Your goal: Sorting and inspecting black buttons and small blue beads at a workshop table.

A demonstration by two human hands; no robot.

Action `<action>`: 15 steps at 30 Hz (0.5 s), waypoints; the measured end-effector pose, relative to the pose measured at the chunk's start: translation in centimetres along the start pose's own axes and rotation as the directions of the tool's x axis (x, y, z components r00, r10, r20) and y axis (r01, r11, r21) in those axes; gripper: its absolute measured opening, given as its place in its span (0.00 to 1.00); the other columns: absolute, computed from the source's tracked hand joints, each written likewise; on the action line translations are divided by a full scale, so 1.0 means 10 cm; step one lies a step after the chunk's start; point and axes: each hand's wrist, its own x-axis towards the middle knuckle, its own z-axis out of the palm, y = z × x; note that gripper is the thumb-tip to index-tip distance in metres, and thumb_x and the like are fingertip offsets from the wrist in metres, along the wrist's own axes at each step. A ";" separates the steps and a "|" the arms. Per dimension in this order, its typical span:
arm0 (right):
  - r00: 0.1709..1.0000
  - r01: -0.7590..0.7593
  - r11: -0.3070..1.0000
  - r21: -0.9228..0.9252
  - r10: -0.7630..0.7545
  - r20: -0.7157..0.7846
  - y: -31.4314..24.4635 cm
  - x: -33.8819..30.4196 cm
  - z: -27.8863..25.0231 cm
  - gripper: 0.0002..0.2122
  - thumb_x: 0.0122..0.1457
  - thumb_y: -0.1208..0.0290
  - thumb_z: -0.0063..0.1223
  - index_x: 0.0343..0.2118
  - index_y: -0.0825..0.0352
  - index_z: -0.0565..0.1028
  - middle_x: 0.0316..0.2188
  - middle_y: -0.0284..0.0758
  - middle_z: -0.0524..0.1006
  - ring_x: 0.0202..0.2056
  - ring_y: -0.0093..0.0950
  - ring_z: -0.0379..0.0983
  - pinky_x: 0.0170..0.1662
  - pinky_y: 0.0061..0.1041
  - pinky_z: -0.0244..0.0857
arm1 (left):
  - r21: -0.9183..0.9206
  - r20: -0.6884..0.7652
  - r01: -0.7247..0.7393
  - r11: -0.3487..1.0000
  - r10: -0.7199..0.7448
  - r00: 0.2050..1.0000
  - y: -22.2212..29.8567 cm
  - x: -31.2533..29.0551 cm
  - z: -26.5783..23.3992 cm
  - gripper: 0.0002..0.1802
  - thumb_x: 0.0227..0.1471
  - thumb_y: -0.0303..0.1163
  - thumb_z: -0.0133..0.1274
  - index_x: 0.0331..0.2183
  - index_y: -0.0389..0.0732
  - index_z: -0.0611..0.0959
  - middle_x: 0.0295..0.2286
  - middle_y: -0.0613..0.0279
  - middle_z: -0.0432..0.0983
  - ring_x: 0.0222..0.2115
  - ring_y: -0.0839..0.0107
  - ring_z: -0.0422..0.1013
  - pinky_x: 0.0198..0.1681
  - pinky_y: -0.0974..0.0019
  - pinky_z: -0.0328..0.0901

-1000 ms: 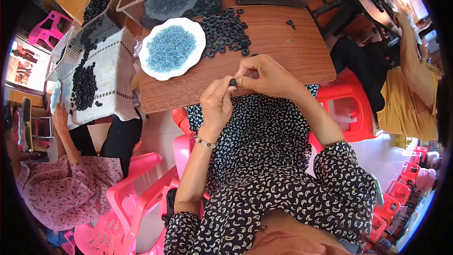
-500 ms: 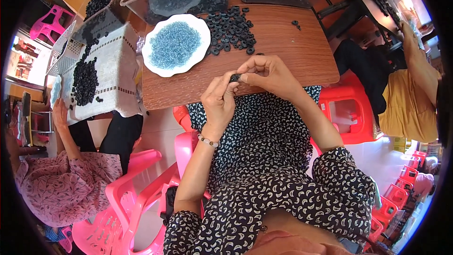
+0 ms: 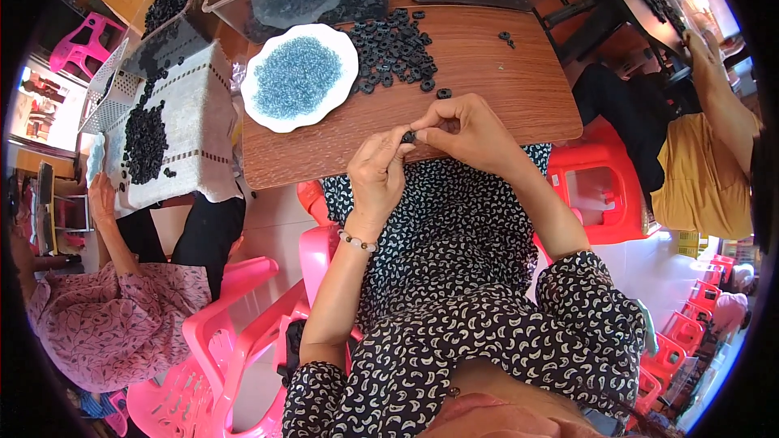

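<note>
My left hand (image 3: 378, 169) pinches a small black plastic part (image 3: 408, 137) between thumb and forefinger, just over the near edge of the brown table. From the other side, the thumb and forefinger of my right hand (image 3: 465, 131) close on the same part. Anything smaller between those fingertips is too tiny to make out. Beyond my hands lies a loose pile of similar black parts (image 3: 393, 53), with one stray black part (image 3: 444, 93) close to my right knuckles. To the left of the pile, a white scalloped plate (image 3: 268, 120) holds many small clear-blue pieces (image 3: 298, 77).
Clear plastic bins (image 3: 324, 2) of black parts line the table's (image 3: 511, 97) far side. At left, a co-worker's hand (image 3: 101, 195) is beside a cloth-covered table (image 3: 199, 113) with black parts. A red stool (image 3: 596, 186) and another person (image 3: 706, 170) are at right.
The view has shifted slightly. My hands stay together at the black part, which my fingers have turned a little. The stray part by my right hand now shows more fully.
</note>
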 end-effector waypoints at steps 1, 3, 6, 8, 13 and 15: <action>1.000 -0.004 1.000 -0.021 0.004 -0.003 -0.01 0.00 0.00 0.06 0.59 0.79 0.61 0.36 0.75 0.82 0.28 0.30 0.81 0.29 0.13 0.73 0.31 0.16 0.67 | 0.022 0.013 -0.035 0.999 0.035 0.999 0.00 0.00 0.00 0.18 0.51 0.16 0.57 0.45 0.37 0.85 0.33 0.53 0.82 0.33 0.58 0.79 0.37 0.61 0.72; 1.000 -0.009 0.999 -0.042 0.009 -0.007 -0.02 0.01 0.01 0.05 0.58 0.79 0.60 0.35 0.75 0.82 0.27 0.30 0.81 0.29 0.13 0.73 0.31 0.17 0.67 | 0.033 0.012 -0.049 0.998 0.048 0.999 0.00 0.01 0.00 0.18 0.51 0.16 0.57 0.45 0.37 0.85 0.32 0.53 0.82 0.32 0.58 0.78 0.37 0.60 0.72; 1.000 -0.030 0.998 -0.054 0.030 -0.004 -0.04 0.02 0.06 0.05 0.58 0.79 0.60 0.34 0.76 0.81 0.27 0.32 0.82 0.29 0.14 0.74 0.31 0.18 0.68 | 0.053 0.013 -0.068 0.996 0.067 0.998 -0.02 0.00 0.00 0.17 0.50 0.16 0.57 0.44 0.37 0.84 0.31 0.54 0.82 0.32 0.57 0.78 0.37 0.60 0.72; 0.994 0.022 0.996 -0.089 -0.031 -0.107 -0.10 -0.01 0.14 0.05 0.58 0.79 0.60 0.34 0.75 0.80 0.26 0.35 0.81 0.28 0.19 0.75 0.31 0.20 0.68 | 0.064 0.013 -0.072 0.995 0.072 0.997 -0.03 -0.01 0.00 0.17 0.50 0.16 0.57 0.44 0.36 0.84 0.30 0.55 0.81 0.31 0.57 0.78 0.36 0.60 0.72; 0.937 0.227 0.916 -0.331 -0.298 -0.182 -0.06 -0.08 0.23 0.04 0.54 0.79 0.57 0.30 0.74 0.77 0.23 0.42 0.77 0.29 0.40 0.74 0.34 0.37 0.66 | 0.043 0.000 -0.059 0.997 0.059 0.998 -0.03 -0.02 0.02 0.17 0.49 0.15 0.57 0.43 0.35 0.84 0.30 0.53 0.81 0.31 0.56 0.78 0.36 0.59 0.72; 0.934 0.232 0.908 -0.348 -0.309 -0.182 -0.06 -0.10 0.24 0.03 0.53 0.79 0.57 0.29 0.73 0.76 0.22 0.42 0.76 0.29 0.43 0.72 0.34 0.40 0.65 | 0.046 -0.011 -0.065 0.997 0.066 0.998 -0.03 -0.02 0.01 0.16 0.50 0.15 0.57 0.43 0.35 0.84 0.29 0.53 0.81 0.31 0.56 0.78 0.35 0.60 0.72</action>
